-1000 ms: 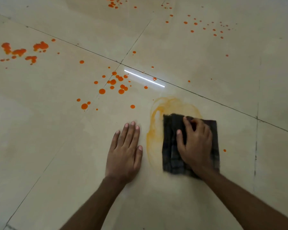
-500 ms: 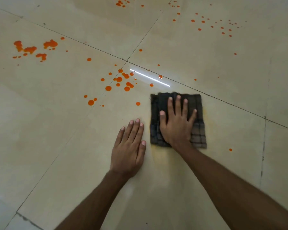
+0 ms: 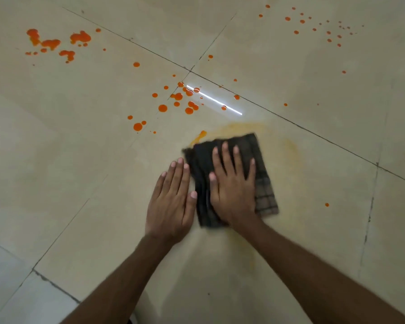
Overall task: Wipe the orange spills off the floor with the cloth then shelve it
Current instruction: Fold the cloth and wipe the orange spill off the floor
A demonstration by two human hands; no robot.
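Observation:
A dark checked cloth [image 3: 264,190] lies folded on the beige tiled floor [image 3: 103,206]. My right hand [image 3: 232,183] presses flat on it with fingers spread. My left hand [image 3: 171,202] rests flat on the bare tile just left of the cloth, touching its edge. A pale orange smear [image 3: 241,127] curves around the cloth's far and right sides. Several orange drops [image 3: 178,99] sit beyond it, with larger blotches [image 3: 54,43] at the far left and small specks [image 3: 318,26] at the far right.
Dark grout lines [image 3: 290,122] cross the tiles. A bright strip of reflected light [image 3: 214,100] lies among the drops. One lone orange drop [image 3: 326,204] sits to the right of the cloth. No shelf is in view.
My right hand slid the cloth forward over the smear, then back toward me and against my left hand. A drop at the cloth's far left corner is now streaked. My left hand stayed put.

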